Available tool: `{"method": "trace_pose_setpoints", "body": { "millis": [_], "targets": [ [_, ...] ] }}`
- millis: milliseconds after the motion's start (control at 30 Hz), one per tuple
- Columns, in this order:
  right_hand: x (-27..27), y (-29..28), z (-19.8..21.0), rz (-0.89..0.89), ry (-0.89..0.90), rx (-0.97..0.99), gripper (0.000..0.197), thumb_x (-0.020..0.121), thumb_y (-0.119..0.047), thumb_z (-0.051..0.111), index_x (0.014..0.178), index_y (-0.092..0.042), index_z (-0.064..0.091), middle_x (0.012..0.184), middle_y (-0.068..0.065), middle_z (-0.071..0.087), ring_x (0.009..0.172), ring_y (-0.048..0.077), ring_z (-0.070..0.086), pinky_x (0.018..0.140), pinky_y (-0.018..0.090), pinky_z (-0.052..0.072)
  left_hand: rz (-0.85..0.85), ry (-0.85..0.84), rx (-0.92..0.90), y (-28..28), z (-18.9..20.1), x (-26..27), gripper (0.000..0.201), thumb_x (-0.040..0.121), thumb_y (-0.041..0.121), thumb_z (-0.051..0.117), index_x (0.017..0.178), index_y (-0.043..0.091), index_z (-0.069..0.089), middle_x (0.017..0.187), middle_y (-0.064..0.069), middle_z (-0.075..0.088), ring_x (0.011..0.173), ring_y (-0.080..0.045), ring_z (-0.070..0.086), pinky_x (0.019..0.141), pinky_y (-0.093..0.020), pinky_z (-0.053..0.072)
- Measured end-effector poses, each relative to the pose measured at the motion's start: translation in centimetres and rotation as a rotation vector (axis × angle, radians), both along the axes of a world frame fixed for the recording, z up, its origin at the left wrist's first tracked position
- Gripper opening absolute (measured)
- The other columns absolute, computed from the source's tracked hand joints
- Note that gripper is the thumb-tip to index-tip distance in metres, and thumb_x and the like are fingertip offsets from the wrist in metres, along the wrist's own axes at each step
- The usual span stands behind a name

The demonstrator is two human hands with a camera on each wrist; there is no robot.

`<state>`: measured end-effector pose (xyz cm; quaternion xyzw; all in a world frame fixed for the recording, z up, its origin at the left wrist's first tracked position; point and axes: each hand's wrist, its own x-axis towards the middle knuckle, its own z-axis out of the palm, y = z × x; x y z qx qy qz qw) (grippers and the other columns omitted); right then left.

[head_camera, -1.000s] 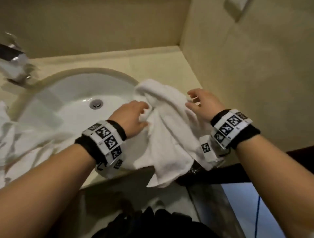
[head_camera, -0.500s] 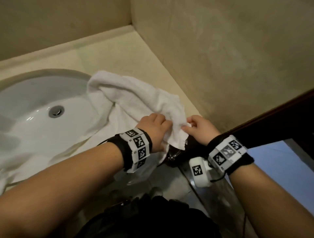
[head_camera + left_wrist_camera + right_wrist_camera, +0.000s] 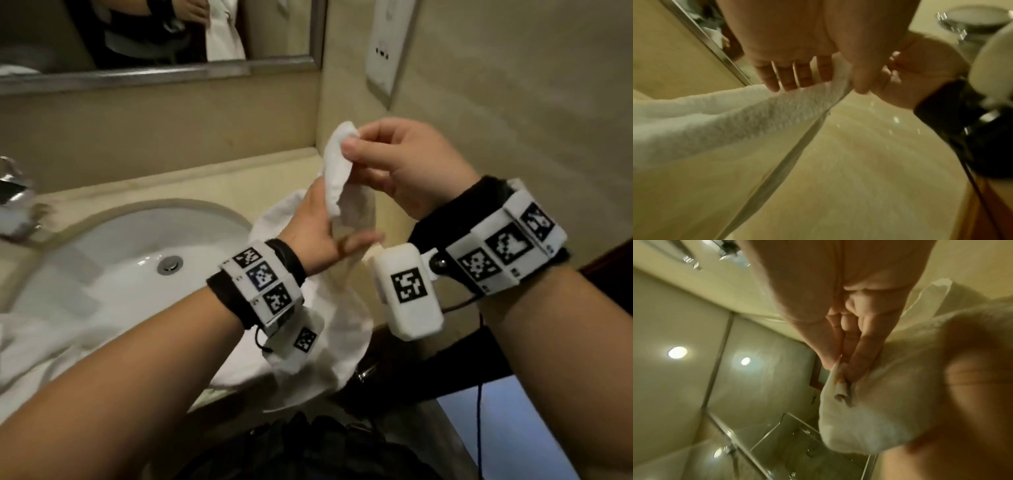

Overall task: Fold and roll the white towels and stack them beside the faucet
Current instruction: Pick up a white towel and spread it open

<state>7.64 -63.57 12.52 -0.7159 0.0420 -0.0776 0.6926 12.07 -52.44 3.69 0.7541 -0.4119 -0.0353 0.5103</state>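
Head view shows the tabletop [image 3: 191,185], a pale stone surface with a white basin [image 3: 113,260] sunk into it, spreading out below and to the left of both hands; that is where the finished rolls are presumably meant to go, near the faucet [image 3: 15,202], which sits blurred far off to the left of the left hand. The next largest thing is the white towel [image 3: 337,178], whose bulk drapes from the hands down over the basin's near rim and the tabletop edge, under the left wrist, so the surface carries its weight while only one end is lifted. More white cloth [image 3: 41,342] lies heaped at the lower left, well apart from the hands; whether it is another towel cannot be told. The left hand [image 3: 317,226] sits lower, its fingers fairly straight behind the cloth with the thumb closed over the front, pinching the hem, as the left wrist view makes plain; this likely keeps the edge taut and lets it slide through. The right hand [image 3: 407,164] is raised just above and beside it, thumb and forefinger nipped together on the towel's corner, the other fingers curled loosely. Holding the corner high probably serves to find and straighten an edge before the first fold, which looks not yet made.
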Motion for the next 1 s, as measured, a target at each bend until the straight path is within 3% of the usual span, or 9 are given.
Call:
{"method": "trace_pose_setpoints", "body": {
  "millis": [100, 233, 333, 433, 500, 633, 833, 900, 1000],
  "targets": [
    [0.0, 0.8, 1.6, -0.034, -0.076, -0.154, 0.018, 0.082, -0.003, 0.062, 0.069, -0.012, 0.055, 0.072, 0.006, 0.059, 0.074, 0.02, 0.061, 0.078, 0.032, 0.054, 0.116, 0.015, -0.081, 0.6, 2.4, 0.5, 0.028, 0.089, 0.013, 0.047, 0.114, 0.006, 0.056, 0.104, 0.007, 0.056, 0.099, -0.004, 0.049, 0.078, 0.004, 0.036],
    [-0.6, -1.8, 2.7, -0.175, -0.164, -0.212, 0.02, 0.083, -0.007, 0.063, 0.07, -0.018, 0.052, 0.07, 0.001, 0.059, 0.064, 0.009, 0.06, 0.062, 0.022, 0.054, 0.14, 0.213, -0.081, 3.5, 4.5, 1.8, 0.026, 0.093, 0.003, 0.042, 0.112, 0.015, 0.055, 0.11, -0.006, 0.059, 0.104, -0.019, 0.054, 0.099, -0.038, 0.042],
    [-1.0, -2.4, 1.3, -0.099, -0.168, -0.389, 0.023, 0.08, -0.02, 0.067, 0.088, -0.026, 0.046, 0.089, -0.006, 0.054, 0.082, 0.005, 0.055, 0.07, 0.015, 0.045, 0.191, 0.122, -0.039, 4.3, 6.4, 2.7, 0.028, 0.093, 0.004, 0.039, 0.113, 0.013, 0.057, 0.102, -0.001, 0.056, 0.096, -0.014, 0.05, 0.085, -0.03, 0.043],
    [-0.5, -0.8, -1.6, -0.036, -0.077, -0.608, 0.071, 0.067, -0.033, 0.078, 0.12, -0.028, 0.03, 0.11, -0.008, 0.044, 0.099, 0.006, 0.049, 0.08, 0.014, 0.043, 0.199, 0.035, -0.036, 4.1, 8.3, 3.0, 0.025, 0.093, 0.007, 0.039, 0.107, 0.016, 0.057, 0.099, 0.001, 0.056, 0.094, -0.013, 0.05, 0.082, -0.026, 0.041],
    [0.3, 0.3, -3.1, -0.141, -0.011, -0.575, 0.076, 0.072, -0.027, 0.075, 0.129, -0.023, 0.025, 0.106, -0.007, 0.047, 0.092, 0.01, 0.052, 0.072, 0.018, 0.043, 0.18, 0.049, -0.075, 4.0, 9.2, 2.7, 0.019, 0.095, 0.013, 0.042, 0.094, 0.024, 0.056, 0.087, 0.005, 0.057, 0.083, -0.008, 0.052, 0.077, -0.024, 0.043],
    [1.4, -0.6, -3.5, -0.213, 0.051, -0.691, 0.028, 0.084, -0.014, 0.059, 0.112, -0.013, 0.056, 0.107, 0.01, 0.064, 0.099, 0.024, 0.058, 0.075, 0.027, 0.041, 0.248, -0.004, -0.084, 5.7, 10.6, 3.3, 0.021, 0.094, 0.008, 0.039, 0.101, 0.014, 0.058, 0.091, -0.004, 0.056, 0.088, -0.014, 0.05, 0.082, -0.028, 0.041],
    [2.4, -4.8, 0.1, -0.454, -0.156, -1.085, 0.022, 0.083, -0.011, 0.051, 0.1, -0.019, 0.062, 0.108, 0.009, 0.06, 0.103, 0.03, 0.053, 0.086, 0.037, 0.042, 0.388, 0.224, -0.176, 9.8, 10.4, 5.6, 0.03, 0.091, 0.001, 0.038, 0.085, 0.021, 0.059, 0.079, 0.002, 0.066, 0.082, -0.013, 0.061, 0.078, -0.029, 0.052],
    [2.6, -4.9, -1.5, -0.471, 0.026, -1.146, 0.019, 0.088, -0.027, 0.052, 0.101, -0.015, 0.057, 0.11, 0.013, 0.054, 0.106, 0.033, 0.05, 0.089, 0.041, 0.041, 0.371, 0.359, -0.301, 10.0, 10.4, 5.7, 0.036, 0.089, -0.003, 0.038, 0.08, 0.022, 0.06, 0.066, 0.009, 0.069, 0.066, -0.007, 0.064, 0.065, -0.021, 0.055],
    [1.7, -3.8, -6.2, -0.243, 0.41, -1.009, 0.044, 0.092, -0.049, 0.038, 0.079, -0.009, 0.052, 0.09, 0.017, 0.057, 0.086, 0.031, 0.058, 0.075, 0.036, 0.044, 0.361, 0.324, -0.188, 9.7, 10.0, 5.6, 0.029, 0.09, 0.005, 0.043, 0.073, 0.023, 0.059, 0.071, 0.005, 0.064, 0.07, -0.011, 0.057, 0.078, -0.03, 0.048]
  ]
}}
